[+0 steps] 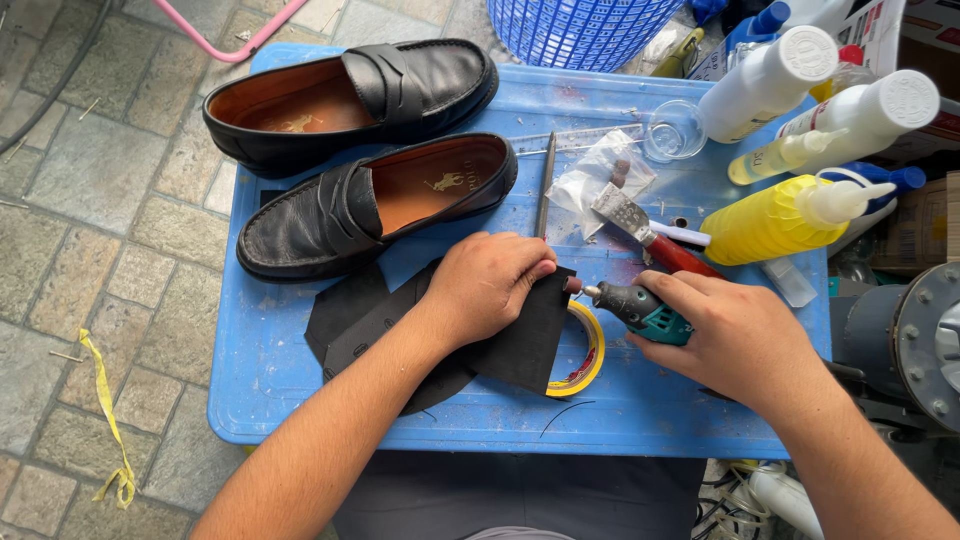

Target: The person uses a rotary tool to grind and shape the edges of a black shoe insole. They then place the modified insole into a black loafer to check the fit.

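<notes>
A blue plastic worktop (270, 380) is filling the middle of the frame, carrying two black loafers (350, 100) at upper left. At upper right, white bottles (765, 80) and a yellow bottle (765, 225) are lying with labels too small to make out. At centre, the left hand (485, 285) is pressing flat on a black rubber sheet (520, 345), which is partly hiding a yellow tape roll (590, 350). The right hand (740, 335) is gripping a small teal rotary tool (635, 305), its tip touching the sheet's edge.
</notes>
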Tool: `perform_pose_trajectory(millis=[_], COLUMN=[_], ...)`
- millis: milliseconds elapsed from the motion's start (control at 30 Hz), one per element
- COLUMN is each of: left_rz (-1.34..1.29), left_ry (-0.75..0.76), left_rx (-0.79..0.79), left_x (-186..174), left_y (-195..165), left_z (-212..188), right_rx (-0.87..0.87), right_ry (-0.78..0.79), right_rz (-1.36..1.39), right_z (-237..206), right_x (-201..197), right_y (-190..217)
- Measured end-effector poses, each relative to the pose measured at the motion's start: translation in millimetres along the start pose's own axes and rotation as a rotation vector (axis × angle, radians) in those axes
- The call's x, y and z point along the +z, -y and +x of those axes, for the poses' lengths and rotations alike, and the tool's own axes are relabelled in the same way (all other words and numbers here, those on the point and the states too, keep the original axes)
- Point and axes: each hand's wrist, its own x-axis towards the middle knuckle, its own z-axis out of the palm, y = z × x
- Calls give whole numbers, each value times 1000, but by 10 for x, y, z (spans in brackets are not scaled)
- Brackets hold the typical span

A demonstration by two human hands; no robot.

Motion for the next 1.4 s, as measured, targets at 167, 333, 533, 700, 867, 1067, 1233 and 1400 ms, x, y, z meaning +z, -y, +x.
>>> perform_pose_trajectory(millis=[167, 333, 533, 700, 867, 1067, 1233, 1400], left_rz=[7, -16, -28, -39, -59, -86, -103, -130], left_ry=[-1, 1, -11, -31, -49, -35, -62, 38], left_rx=[-16, -63, -81, -41, -30, -74, -71, -93], left_x=[0, 12, 20, 14, 14, 9, 19, -132], left_y=[-9, -9, -11, 7, 18, 36, 29, -7], left_z=[16, 16, 15, -1, -13, -18, -15, -68], right_rx=[-43, -114, -194, -128, -82, -114, -169, -43], right_ry=[-1, -16, 104, -27, -77, 6, 140, 75], right_rz=[22, 74, 110, 84, 11, 95, 153, 266], right_z=[-62, -182, -325, -260, -140, -256, -381, -436], right_x=[10, 74, 120, 13, -28, 62, 108, 9], right_y=[25, 72, 182, 129, 77, 174, 258, 188])
